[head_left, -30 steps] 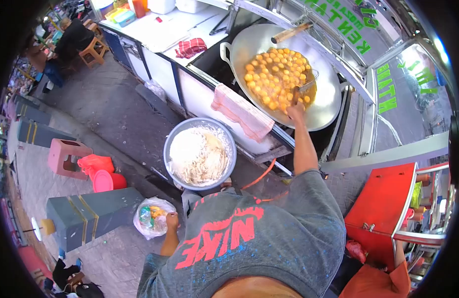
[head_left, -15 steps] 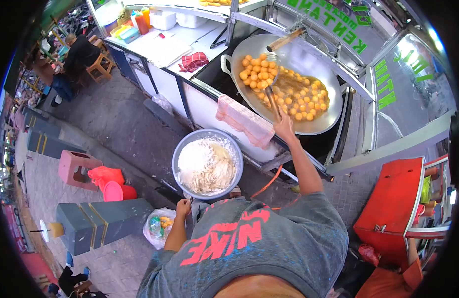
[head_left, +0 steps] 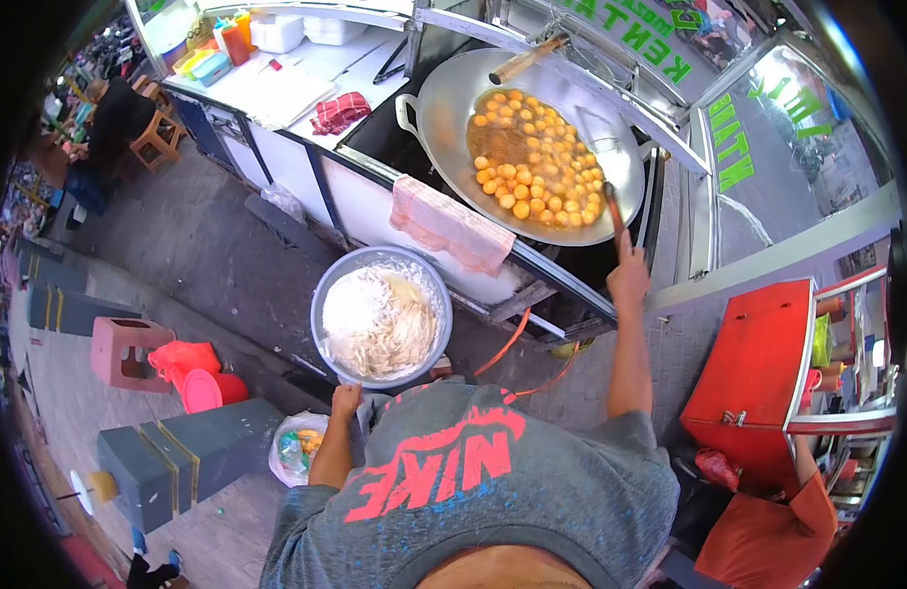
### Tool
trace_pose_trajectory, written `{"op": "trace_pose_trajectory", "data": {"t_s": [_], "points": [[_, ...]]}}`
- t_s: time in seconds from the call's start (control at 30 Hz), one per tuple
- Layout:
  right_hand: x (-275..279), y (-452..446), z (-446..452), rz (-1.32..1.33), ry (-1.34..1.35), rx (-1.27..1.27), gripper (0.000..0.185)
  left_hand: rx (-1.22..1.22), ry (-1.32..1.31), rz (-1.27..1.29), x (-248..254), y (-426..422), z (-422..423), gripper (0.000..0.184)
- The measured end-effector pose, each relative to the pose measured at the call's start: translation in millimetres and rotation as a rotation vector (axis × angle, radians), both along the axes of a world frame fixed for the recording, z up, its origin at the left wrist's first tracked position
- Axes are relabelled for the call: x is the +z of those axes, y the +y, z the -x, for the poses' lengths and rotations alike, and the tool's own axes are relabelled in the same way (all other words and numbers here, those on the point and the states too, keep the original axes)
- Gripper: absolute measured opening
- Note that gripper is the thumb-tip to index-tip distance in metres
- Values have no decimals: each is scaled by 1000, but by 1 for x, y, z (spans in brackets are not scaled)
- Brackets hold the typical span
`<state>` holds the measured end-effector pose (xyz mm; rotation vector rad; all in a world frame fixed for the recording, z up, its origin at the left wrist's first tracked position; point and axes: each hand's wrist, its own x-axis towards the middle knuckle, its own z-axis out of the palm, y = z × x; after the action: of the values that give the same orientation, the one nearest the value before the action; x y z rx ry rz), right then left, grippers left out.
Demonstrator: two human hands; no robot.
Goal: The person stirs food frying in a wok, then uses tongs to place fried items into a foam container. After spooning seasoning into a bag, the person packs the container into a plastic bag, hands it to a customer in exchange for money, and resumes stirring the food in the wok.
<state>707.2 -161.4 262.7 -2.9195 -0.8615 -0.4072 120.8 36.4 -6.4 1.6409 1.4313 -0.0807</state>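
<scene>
My right hand (head_left: 628, 277) is closed around the wooden handle of a skimmer (head_left: 613, 204). The skimmer's head is hard to make out among the balls at the right side of the oil. A large metal wok (head_left: 443, 108) holds many round golden dough balls (head_left: 532, 191) in bubbling brown oil. A second wooden handle (head_left: 532, 59) lies across the wok's far rim. My left hand (head_left: 345, 401) is closed at the near rim of a grey basin (head_left: 447, 324); what its fingers hold is hidden. White flour and sticky dough (head_left: 383, 319) fill the basin.
A checked cloth (head_left: 451, 221) hangs over the cart's front edge. Sauce bottles (head_left: 235, 37) and a red cloth (head_left: 340, 113) are on the counter. To the left stand a pink stool (head_left: 129, 353) and a grey block (head_left: 193, 456). A person in orange (head_left: 768, 535) is at right.
My right hand has moved right with the skimmer. The balls lifted in its basket are back in the oil, spread toward the near side. My left hand stays by the basin.
</scene>
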Motion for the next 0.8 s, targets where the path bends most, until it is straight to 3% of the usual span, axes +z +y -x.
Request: {"op": "trace_pose_trajectory", "data": {"t_s": [0.07, 0.1, 0.17, 0.23, 0.3, 0.37, 0.43, 0.5, 0.6, 0.7, 0.8], "points": [[4, 5, -38, 25, -20, -31, 68, -78, 5, -140, -13, -4, 24, 49], [1, 8, -58, 52, 32, -47, 66, -239, -10, -266, -30, -6, 44, 55], [-6, 22, -88, 107, 134, -68, 61, 58, -5, -42, 0, -22, 53, 57], [-4, 51, -80, 40, 346, -57, 57, 442, -54, 142, -12, -46, 78, 55], [-54, 84, -97, 5, 419, -24, 59, 192, -67, -4, -59, -69, 125, 42], [-110, 135, -105, -256, 430, 27, 62, 510, -127, 207, -40, -92, 124, 27], [-167, 188, -112, -452, 731, -5, 49, 490, -55, 226, 1, -110, 114, 25], [-119, 229, -54, -732, 991, -115, 20, 490, -30, 224, 12, -104, 99, 24], [-108, 263, -32, -1066, 1392, 26, 18, 514, -41, 206, 15, -98, 89, 22], [-87, 263, -16, -1052, 1334, 88, 21, 554, -63, 222, 18, -88, 82, 22], [-69, 235, -3, -849, 1139, 298, 36, 575, -118, 229, 7, -65, 75, 27]]}}
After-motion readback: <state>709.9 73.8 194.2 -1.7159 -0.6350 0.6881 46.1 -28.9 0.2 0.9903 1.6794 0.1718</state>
